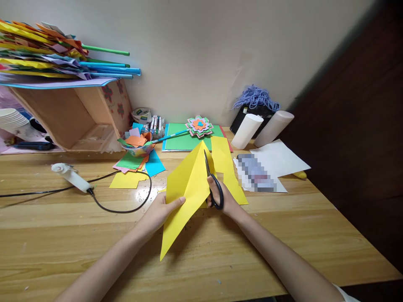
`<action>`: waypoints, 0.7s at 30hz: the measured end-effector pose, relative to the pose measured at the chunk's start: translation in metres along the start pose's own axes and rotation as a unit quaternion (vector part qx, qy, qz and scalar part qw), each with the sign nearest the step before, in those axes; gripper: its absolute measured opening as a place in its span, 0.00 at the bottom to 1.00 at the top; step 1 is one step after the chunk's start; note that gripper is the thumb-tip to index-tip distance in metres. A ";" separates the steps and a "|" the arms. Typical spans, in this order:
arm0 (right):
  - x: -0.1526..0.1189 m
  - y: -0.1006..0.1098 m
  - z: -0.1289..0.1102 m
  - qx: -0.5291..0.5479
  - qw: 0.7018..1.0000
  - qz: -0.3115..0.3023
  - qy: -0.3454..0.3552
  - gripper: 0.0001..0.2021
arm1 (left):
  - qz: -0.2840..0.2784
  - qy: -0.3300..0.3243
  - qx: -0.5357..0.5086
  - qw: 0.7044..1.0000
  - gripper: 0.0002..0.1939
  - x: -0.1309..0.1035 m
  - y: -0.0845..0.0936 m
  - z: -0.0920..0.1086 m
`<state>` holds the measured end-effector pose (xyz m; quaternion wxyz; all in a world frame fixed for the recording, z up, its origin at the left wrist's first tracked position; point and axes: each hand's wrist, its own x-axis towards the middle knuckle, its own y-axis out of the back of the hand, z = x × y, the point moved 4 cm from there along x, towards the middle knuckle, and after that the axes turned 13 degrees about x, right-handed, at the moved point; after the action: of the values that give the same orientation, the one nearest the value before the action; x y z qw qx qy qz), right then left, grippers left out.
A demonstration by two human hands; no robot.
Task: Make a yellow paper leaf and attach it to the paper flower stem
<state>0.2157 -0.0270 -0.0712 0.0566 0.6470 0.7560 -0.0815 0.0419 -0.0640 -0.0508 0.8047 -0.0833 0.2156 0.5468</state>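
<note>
I am holding the creased yellow sheet [185,180] up over the tabletop [141,260], its peak pointing away from me and its long lower corner hanging toward me. My left hand [160,207] is pinching the sheet's left side, the thumb lying flat on the near face and the other fingers going out of sight behind. My right hand [225,199] is closing round the black handles of the scissors [208,168], whose blades are lying along the sheet's right side, just below the peak. I cannot tell how far apart the blades are standing.

I judge that I am in the middle of cutting, working along that right side. The next move seems to be calling for a steady left pinch, a taut sheet and blades lined up with the edge.

Just to the right of the sheet, more yellow paper [236,188] is lying flat. Beyond the sheet, a layered paper flower [199,124] is resting on a green sheet [179,140]. Well to the left of the sheet, a white glue gun [74,178] is lying with its black cord looping toward it.
</note>
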 end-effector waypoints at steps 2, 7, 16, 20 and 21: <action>0.000 0.000 0.001 0.000 1.000 0.006 -0.006 0.26 | 0.001 0.002 -0.003 1.000 0.19 0.000 0.000 0.000; 0.001 0.001 0.002 0.008 0.999 0.019 -0.025 0.27 | 0.000 -0.001 -0.003 1.000 0.20 0.001 0.000 -0.001; -0.003 0.000 -0.007 -0.028 0.999 -0.024 0.030 0.28 | -0.001 0.022 0.005 1.000 0.20 0.000 -0.002 -0.002; -0.004 0.001 -0.010 -0.023 0.999 -0.020 0.026 0.27 | -0.005 0.028 0.011 1.000 0.19 -0.001 -0.002 -0.002; -0.004 0.001 -0.011 -0.022 0.999 -0.018 0.026 0.27 | -0.006 0.027 0.011 1.000 0.19 -0.001 -0.002 -0.002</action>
<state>0.2172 -0.0289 -0.0599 0.0495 0.6339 0.7703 -0.0488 0.0430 -0.0662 -0.0527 0.8027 -0.0910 0.2427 0.5372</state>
